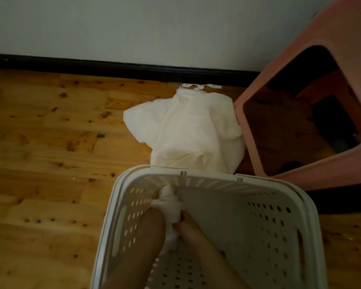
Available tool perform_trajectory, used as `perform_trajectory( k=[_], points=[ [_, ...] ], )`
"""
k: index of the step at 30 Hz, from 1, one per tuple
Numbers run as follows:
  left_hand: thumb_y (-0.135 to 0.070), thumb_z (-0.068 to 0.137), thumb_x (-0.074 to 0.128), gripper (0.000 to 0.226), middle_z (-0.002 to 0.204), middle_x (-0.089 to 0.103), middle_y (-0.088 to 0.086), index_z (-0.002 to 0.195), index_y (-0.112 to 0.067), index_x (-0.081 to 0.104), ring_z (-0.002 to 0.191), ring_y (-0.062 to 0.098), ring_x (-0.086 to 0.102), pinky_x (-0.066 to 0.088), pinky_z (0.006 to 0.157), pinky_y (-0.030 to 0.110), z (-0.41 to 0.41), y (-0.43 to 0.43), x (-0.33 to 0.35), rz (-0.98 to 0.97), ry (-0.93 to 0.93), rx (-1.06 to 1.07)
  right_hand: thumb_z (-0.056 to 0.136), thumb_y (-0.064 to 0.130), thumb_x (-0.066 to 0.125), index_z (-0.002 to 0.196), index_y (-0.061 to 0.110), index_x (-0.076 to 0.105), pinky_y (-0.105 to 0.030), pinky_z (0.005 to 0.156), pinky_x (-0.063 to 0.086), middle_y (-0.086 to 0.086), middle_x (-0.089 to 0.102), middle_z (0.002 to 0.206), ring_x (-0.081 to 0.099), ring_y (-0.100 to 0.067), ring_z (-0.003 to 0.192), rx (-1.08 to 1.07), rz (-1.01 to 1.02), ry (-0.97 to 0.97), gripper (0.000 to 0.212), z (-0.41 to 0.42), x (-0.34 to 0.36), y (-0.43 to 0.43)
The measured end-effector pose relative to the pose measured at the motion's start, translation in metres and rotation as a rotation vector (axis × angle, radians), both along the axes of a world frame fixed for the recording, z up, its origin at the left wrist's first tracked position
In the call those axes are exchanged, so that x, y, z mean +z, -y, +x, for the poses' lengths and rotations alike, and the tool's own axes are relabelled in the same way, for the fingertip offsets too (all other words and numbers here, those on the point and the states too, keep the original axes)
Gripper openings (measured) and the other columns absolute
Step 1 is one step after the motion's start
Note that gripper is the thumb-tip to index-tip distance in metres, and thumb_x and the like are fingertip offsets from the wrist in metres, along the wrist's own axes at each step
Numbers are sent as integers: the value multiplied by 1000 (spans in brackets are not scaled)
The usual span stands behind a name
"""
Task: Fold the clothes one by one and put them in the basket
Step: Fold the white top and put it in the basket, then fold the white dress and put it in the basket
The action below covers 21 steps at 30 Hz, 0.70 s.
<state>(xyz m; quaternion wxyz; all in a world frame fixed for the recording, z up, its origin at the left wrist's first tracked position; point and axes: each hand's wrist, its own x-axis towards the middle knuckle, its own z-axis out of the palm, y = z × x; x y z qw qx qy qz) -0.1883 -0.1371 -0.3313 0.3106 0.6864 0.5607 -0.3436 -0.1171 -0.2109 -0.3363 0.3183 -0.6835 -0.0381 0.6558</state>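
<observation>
Both hands reach down inside a white perforated basket that stands on the wooden floor at the near side of the scene. The left hand and the right hand press together around a small pale bundled garment, fingers closed on it from either side, near the basket's far left inner wall. Just beyond the basket's far rim lies a crumpled white garment on the floor, its near edge touching the rim. To its right, a pink plastic stool stands just beside the cloth. A black skirting board runs along the far wall.
</observation>
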Motion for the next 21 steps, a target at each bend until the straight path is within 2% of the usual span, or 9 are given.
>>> perform_trajectory(
  k=[1, 2, 5, 7, 9, 13, 16, 18, 21],
  points=[
    [-42, 100, 24, 53, 126, 54, 17, 129, -6, 51, 115, 34, 53, 44, 98, 44, 0, 2, -6, 62, -82, -102, 82, 19, 56, 139, 4, 44, -39, 104, 44, -12, 54, 135, 52, -27, 124, -26, 7, -6, 60, -1, 0, -4],
    [-32, 103, 24, 48, 135, 48, 17, 139, -5, 42, 121, 31, 51, 43, 102, 42, -4, -2, -11, 111, -96, -79, 78, 22, 56, 138, 4, 45, -34, 100, 45, -12, 55, 132, 54, -24, 119, -28, -1, -12, 63, -2, -6, -8],
    [-12, 103, 24, 46, 147, 34, 17, 146, 3, 22, 129, 26, 44, 40, 102, 35, 6, -13, 34, 222, -87, -229, 100, 7, 45, 138, -7, 36, -16, 95, 32, -21, 45, 137, 42, -25, 129, 153, -70, 75, 41, 0, -18, -26],
    [-11, 102, 29, 48, 147, 31, 18, 147, 4, 20, 129, 27, 44, 41, 100, 36, 6, -13, 42, 249, -99, -306, 100, 7, 45, 136, -4, 41, -27, 108, 32, -21, 43, 143, 40, -30, 135, 284, -50, 176, 38, 2, -21, -29],
    [-14, 100, 36, 50, 144, 34, 17, 145, 3, 25, 124, 27, 48, 43, 97, 37, 6, -15, 55, 200, -131, -356, 96, 15, 52, 131, 5, 52, -33, 105, 40, -15, 52, 138, 49, -28, 127, 414, -23, 306, 37, 2, -10, -30],
    [-19, 97, 42, 31, 128, 54, 13, 123, -5, 53, 113, 29, 56, 44, 84, 33, 21, -15, 106, 11, -54, -448, 97, 25, 44, 125, 8, 58, -35, 99, 46, -14, 58, 131, 57, -28, 118, 557, 12, 407, 36, 18, 35, -36],
    [-13, 98, 41, 33, 126, 58, 15, 125, 0, 54, 115, 29, 57, 44, 86, 31, 34, -17, 159, -178, -4, -511, 92, 7, 43, 112, -2, 63, -41, 93, 48, -21, 64, 118, 61, -31, 110, 665, 144, 359, 29, 38, 101, -30],
    [-5, 94, 45, 31, 113, 65, 15, 122, 0, 58, 102, 24, 64, 48, 79, 29, 44, -34, 193, -242, 153, -492, 84, 0, 44, 100, -2, 66, -46, 84, 51, -22, 69, 100, 65, -27, 93, 614, 273, 274, 28, 59, 154, -32],
    [3, 82, 49, 24, 66, 68, -5, 86, -12, 68, 55, 7, 61, 47, 50, 21, 59, -74, 237, -216, 673, -102, 89, 12, 53, 95, 14, 68, -37, 72, 53, -15, 67, 84, 62, -18, 73, 315, 474, 135, 16, 106, 225, -58]
  ],
)
